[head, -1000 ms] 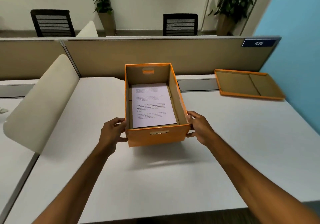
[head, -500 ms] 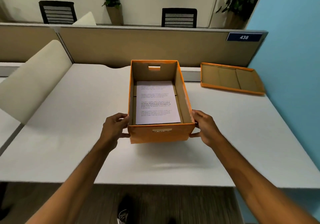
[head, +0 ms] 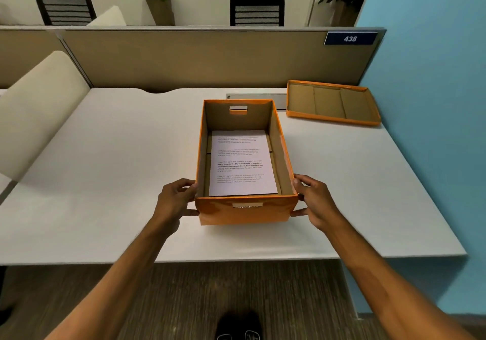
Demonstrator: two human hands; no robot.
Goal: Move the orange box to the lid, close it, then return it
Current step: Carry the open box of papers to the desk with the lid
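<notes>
Both hands' grip, left hand (head: 175, 200) and right hand (head: 315, 199), stays clamped on the orange box (head: 244, 212), now nearer the lid (head: 332, 102).

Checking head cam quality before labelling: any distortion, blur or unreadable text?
Head view: wide-angle bending curves the partition top and desk edge; orange box and both hands sharp; sheet print too small to read; plate 438 legible; soft shadow under the box.

The open box (head: 247, 212) is bright orange outside, plain cardboard brown inside — same for its lid (head: 332, 102). A white sheet (head: 242, 163) with black print lies in the box. The desk (head: 105, 181) is off-white, the partition (head: 197, 60) tan, the right-hand wall (head: 434, 102) sky blue — a navy plate (head: 350, 38) reads 438 in white.
</notes>
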